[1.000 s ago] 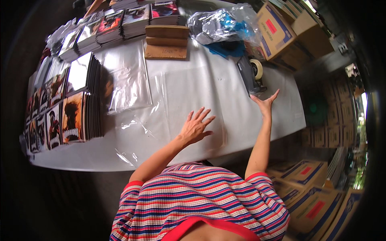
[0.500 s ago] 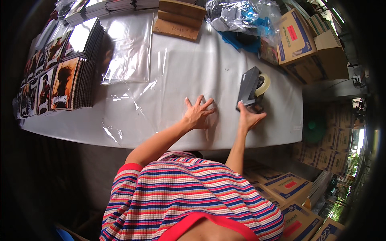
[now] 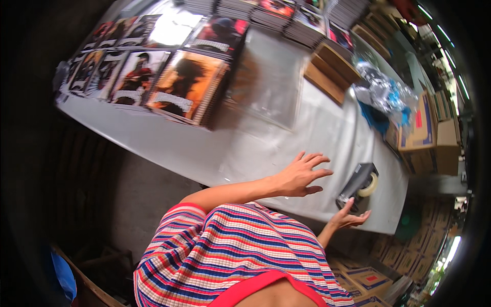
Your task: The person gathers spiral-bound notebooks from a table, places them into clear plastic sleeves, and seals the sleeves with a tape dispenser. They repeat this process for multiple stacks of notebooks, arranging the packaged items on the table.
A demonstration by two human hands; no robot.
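Observation:
My left hand (image 3: pixel 304 176) is over the near part of the pale plastic-covered table (image 3: pixel 240 148), fingers spread, holding nothing. At the table's right end stands a black tape dispenser (image 3: pixel 353 187) with a roll of clear, yellowish tape (image 3: pixel 369 185). My right hand (image 3: pixel 349 219) is at the dispenser's near end, one digit against or close to it; contact cannot be made out. Its other fingers stretch away to the right. To the left, stacks of spiral-bound notebooks (image 3: pixel 188 84) with orange and dark picture covers stand in rows. Beside them lies a pile of clear plastic sleeves (image 3: pixel 273 97).
Beyond the sleeves sits a brown angled stand (image 3: pixel 332 73), with more stacked notebooks (image 3: pixel 302 30) behind. A crumpled clear bag with blue contents (image 3: pixel 383 92) and an opened cardboard box (image 3: pixel 422 128) fill the right side. Cardboard boxes (image 3: pixel 365 280) lie below the table's right end.
My view has swung left, bringing the notebook stacks closer to the middle. My left hand's fingers now point more to the right. The right hand stays by the tape dispenser.

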